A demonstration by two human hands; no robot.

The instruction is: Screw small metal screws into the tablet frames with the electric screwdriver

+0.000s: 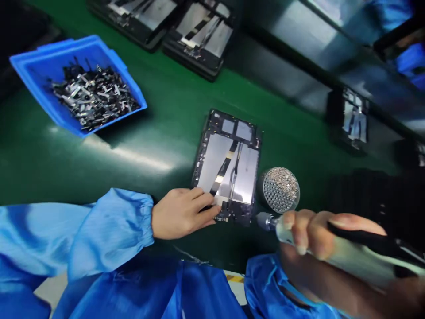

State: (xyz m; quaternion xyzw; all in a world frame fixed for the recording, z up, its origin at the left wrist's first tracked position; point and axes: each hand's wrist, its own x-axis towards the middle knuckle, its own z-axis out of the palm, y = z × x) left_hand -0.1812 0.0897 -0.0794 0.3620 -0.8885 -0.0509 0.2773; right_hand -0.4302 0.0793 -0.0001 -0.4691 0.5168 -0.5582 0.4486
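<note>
An opened tablet [229, 164] lies on the green table, its silver battery area and dark ribbon cables exposed. My left hand [184, 212] has its fingers bent over the tablet's lower left end, pressing on it near the circuit board; any small part beneath the fingertips is hidden. In my right hand [318, 235], fingers wrap around a pale electric screwdriver [352, 259]. Its metal nose [265, 220] points left, just beside the tablet's lower right corner. Close to the nose stands a round dish [281, 189] with a perforated top and many tiny screws on it.
A blue bin [33, 71] heaped with small metal and black parts stands at left. Two more opened tablets [201, 37] [142, 20] sit at the back. Another opened tablet [355, 117] rests at right, near a metal ledge [288, 66].
</note>
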